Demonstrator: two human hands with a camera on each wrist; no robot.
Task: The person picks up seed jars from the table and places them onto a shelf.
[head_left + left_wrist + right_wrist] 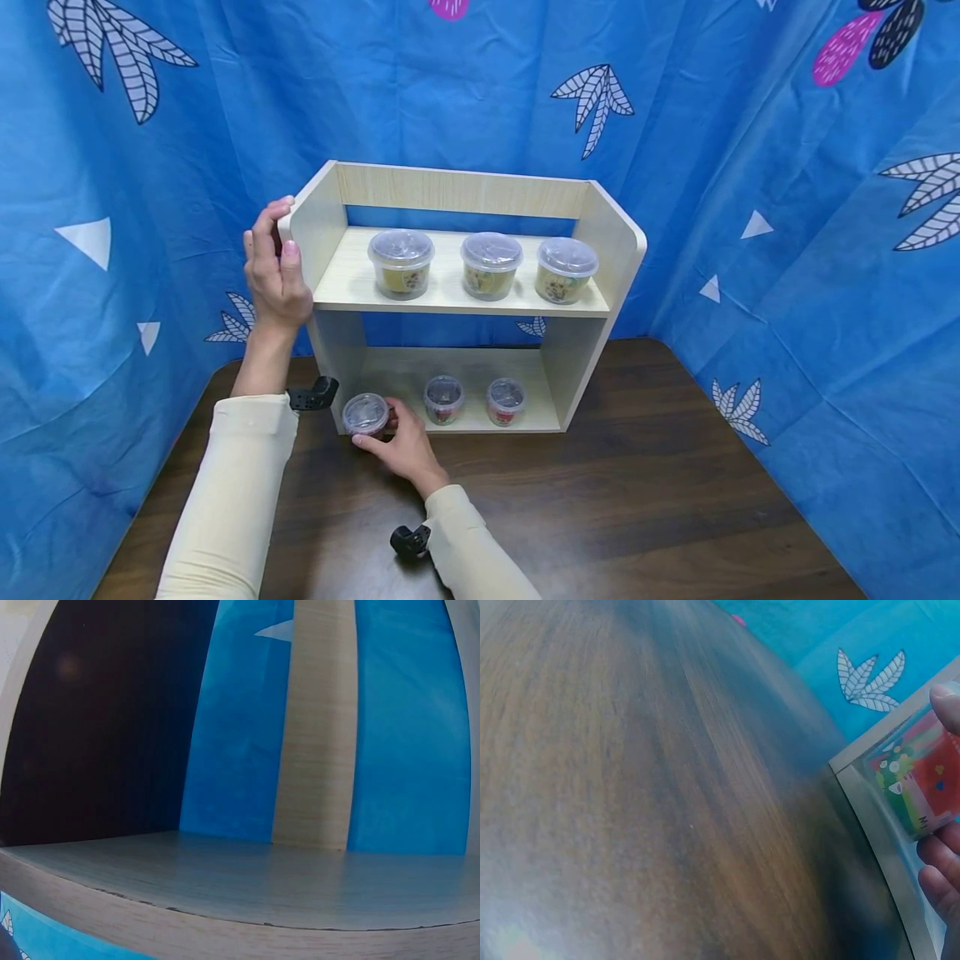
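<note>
In the head view, my left hand (277, 279) holds the front edge of the left side panel of a pale wooden two-tier shelf (461, 308). The left wrist view shows the shelf boards close up, but no hand. My right hand (408, 442) grips a small clear lidded cup (365, 414) between thumb and fingers, at the left front of the lower tier. Its red and green label shows in the right wrist view, where the cup (919, 776) sits between the fingers. Whether its base touches the board cannot be seen.
Two similar small cups, a middle one (444, 400) and a right one (506, 402), stand on the lower tier. Three larger lidded tubs (401, 264) line the upper tier. The shelf stands on a dark wooden table (637, 500) before a blue patterned curtain (465, 92).
</note>
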